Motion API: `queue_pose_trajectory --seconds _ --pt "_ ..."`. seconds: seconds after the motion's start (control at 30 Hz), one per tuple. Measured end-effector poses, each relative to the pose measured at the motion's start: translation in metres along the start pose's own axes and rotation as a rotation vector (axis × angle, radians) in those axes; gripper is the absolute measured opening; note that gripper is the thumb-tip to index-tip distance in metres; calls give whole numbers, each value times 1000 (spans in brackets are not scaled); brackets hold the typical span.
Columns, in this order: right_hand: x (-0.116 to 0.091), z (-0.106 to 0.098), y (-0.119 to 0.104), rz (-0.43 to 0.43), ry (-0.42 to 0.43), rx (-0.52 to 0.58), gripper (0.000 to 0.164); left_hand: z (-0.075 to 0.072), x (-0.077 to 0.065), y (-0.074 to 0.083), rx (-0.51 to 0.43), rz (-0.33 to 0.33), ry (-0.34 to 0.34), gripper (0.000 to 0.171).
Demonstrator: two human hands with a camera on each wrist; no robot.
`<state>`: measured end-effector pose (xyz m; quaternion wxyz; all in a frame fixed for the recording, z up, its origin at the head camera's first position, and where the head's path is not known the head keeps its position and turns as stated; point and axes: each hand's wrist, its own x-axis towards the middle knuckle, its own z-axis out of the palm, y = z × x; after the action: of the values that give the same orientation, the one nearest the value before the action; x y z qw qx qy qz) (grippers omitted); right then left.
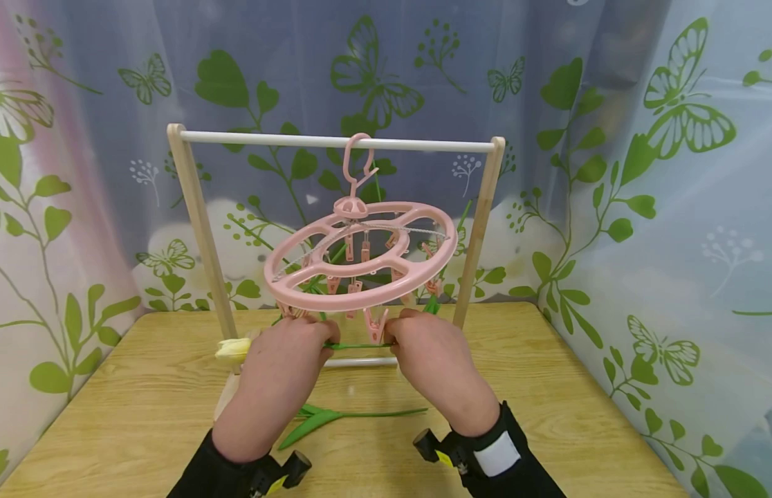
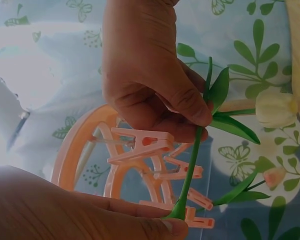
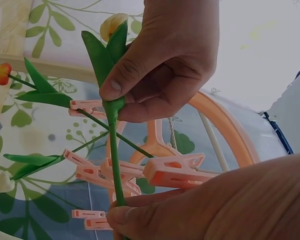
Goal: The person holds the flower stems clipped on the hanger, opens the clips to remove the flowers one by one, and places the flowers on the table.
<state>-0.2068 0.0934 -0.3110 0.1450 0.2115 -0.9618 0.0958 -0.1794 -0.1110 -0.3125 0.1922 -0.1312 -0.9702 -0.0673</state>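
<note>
Both hands hold one artificial tulip sideways, below the front of a round pink clip hanger (image 1: 360,299). My left hand (image 1: 285,356) pinches it at the base of its leaves (image 3: 97,55); the pale yellow bloom (image 1: 233,349) shows beyond that hand. Farther along, my right hand (image 1: 436,363) pinches the green stem (image 2: 191,167), whose end pokes past the fingers. Between the hands, a pink clip (image 1: 375,326) hangs just above the stem; whether they touch I cannot tell. Other tulips hang from clips, among them a white one (image 2: 276,107) and an orange-red one (image 3: 0,73).
The hanger hooks over the white bar (image 1: 261,140) of a wooden stand (image 1: 202,235). Another tulip's leaf (image 1: 308,427) and stem (image 1: 386,413) lie on the wood-grain table (image 1: 517,429) in front. A curtain (image 1: 610,277) printed with leaves and butterflies surrounds the table.
</note>
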Motion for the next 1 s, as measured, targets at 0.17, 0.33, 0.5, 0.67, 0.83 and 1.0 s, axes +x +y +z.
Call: queue_pose_trajectory --seconds 0.17,0.33,0.5,0.67,0.83,1.0 --pt "1 1 0 -2 -6 -4 13 1 0 0 2 -5 -4 12" --pt "1 2 0 -5 -11 10 13 3 0 -1 0 -3 0 12" --pt "2 5 1 -14 -11 12 14 6 0 -2 -9 13 11 12" --pt "3 8 2 -13 -9 -5 10 7 0 -3 -25 17 4 12" --pt "3 10 3 -5 -8 8 10 7 0 -3 -22 17 -13 12" --pt "4 11 4 1 -12 22 14 10 1 -4 -26 14 -13 12"
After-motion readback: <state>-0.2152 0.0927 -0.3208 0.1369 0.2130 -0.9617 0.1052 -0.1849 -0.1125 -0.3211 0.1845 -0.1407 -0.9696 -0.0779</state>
